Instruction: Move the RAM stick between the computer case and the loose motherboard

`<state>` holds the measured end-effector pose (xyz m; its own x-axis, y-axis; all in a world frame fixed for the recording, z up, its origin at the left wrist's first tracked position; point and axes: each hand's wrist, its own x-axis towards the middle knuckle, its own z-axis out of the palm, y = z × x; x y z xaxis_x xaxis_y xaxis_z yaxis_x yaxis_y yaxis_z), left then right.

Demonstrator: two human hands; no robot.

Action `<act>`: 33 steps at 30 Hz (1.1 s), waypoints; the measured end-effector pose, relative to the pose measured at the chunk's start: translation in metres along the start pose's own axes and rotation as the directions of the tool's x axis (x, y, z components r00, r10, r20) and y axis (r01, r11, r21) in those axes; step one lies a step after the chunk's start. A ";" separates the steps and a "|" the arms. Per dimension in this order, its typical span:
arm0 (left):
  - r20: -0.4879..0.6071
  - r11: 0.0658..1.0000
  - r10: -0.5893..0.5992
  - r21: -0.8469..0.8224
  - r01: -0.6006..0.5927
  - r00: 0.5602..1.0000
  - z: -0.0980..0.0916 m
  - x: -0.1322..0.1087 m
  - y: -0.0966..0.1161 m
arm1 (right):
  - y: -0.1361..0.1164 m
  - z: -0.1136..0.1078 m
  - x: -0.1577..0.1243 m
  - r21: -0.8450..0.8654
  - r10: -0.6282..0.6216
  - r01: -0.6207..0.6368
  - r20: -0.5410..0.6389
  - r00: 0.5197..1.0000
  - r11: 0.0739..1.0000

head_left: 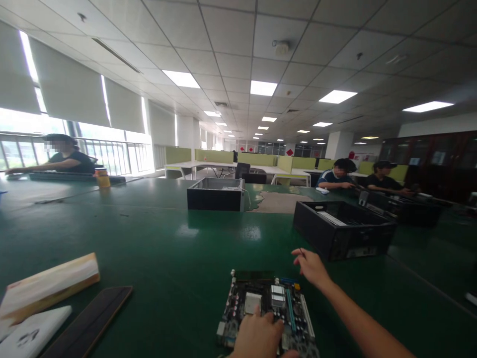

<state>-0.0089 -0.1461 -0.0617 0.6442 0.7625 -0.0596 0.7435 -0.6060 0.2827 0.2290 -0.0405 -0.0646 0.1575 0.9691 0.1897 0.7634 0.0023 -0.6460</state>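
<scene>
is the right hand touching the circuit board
Apart. The head view shows a strip of green tabletop between the right hand and the nearest corner of the circuit board.

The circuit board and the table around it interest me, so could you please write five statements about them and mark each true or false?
1. The left hand is over the near part of the circuit board. True.
2. The right hand is on the circuit board too. False: the right hand is off the board, near an open dark computer case.
3. The table has a green top. True.
4. The yellow container stands right of every computer case. False: the yellow container is toward the left, near a person by the windows.
5. A flat dark panel lies left of the circuit board. True.
</scene>
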 end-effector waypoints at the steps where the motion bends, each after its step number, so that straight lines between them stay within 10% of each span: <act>1: -0.014 1.000 0.007 -0.005 -0.007 1.000 -0.004 0.001 0.000 | -0.011 0.014 -0.010 0.061 -0.045 0.047 -0.032 0.998 0.997; 7: -0.340 0.989 -0.135 0.003 0.145 0.931 -0.047 0.004 -0.053 | -0.042 0.067 -0.054 0.065 -0.169 0.181 -0.154 0.973 0.981; 12: -0.261 0.973 -0.223 0.000 0.231 0.939 -0.059 0.010 -0.092 | -0.030 0.080 -0.057 0.042 -0.120 0.125 -0.102 0.988 0.991; 33: -0.258 0.985 -0.167 0.009 0.175 0.952 -0.059 0.009 -0.087 | -0.034 0.076 -0.058 0.076 -0.140 0.148 -0.105 0.985 0.986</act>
<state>-0.0787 -0.0732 -0.0307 0.4430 0.8851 0.1429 0.8463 -0.4654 0.2592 0.1459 -0.0778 -0.1097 0.1138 0.9281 0.3546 0.7286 0.1647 -0.6648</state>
